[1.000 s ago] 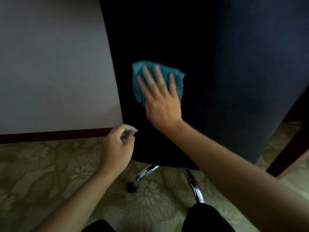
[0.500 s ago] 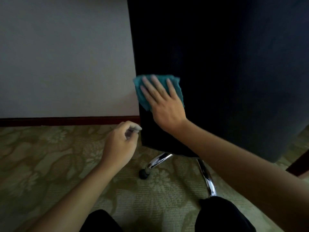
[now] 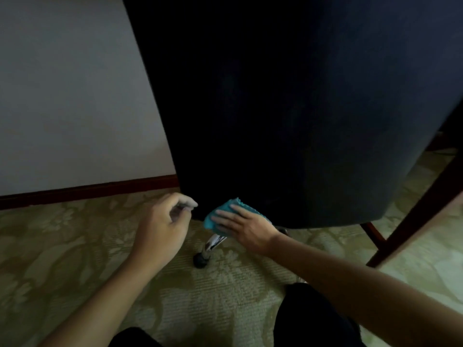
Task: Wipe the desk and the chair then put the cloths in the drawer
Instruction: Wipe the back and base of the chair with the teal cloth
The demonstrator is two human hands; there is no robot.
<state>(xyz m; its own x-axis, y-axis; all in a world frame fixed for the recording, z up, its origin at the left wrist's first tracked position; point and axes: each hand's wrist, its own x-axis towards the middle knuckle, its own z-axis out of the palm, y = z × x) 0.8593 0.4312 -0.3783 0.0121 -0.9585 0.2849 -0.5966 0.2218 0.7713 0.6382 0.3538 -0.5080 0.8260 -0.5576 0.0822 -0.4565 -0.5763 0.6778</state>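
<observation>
Cloth [image 3: 220, 214], teal and bunched, lay flat against the lower edge of the dark chair back [image 3: 288, 108], near its bottom left corner, just above the floor. My right hand [image 3: 246, 227] pressed it there with straight, spread fingers [image 3: 225, 217], palm toward the upholstery, so the cloth showed only beyond my fingertips and along the far side of my hand. I gripped nothing with that hand; it only pushed the cloth onto the fabric.

My left hand [image 3: 162, 229] hovered just to the left of the cloth, close to the chair's corner but apart from it as far as I could tell. Its fingers were curled inward, thumb and forefinger nearly meeting, and something small and pale may have sat between them; I could not tell what, or whether it was only my fingertip.

Below the cloth a chrome chair leg [image 3: 213, 245] slanted down to a black caster [image 3: 200, 260] on the patterned green carpet [image 3: 75, 259]. To the left stood a pale wall [image 3: 70, 96] with a dark red baseboard [image 3: 87, 190]. At the right, dark wooden legs [image 3: 413, 221] of another piece of furniture crossed the carpet. My dark trouser knees [image 3: 308, 319] showed at the near edge.
</observation>
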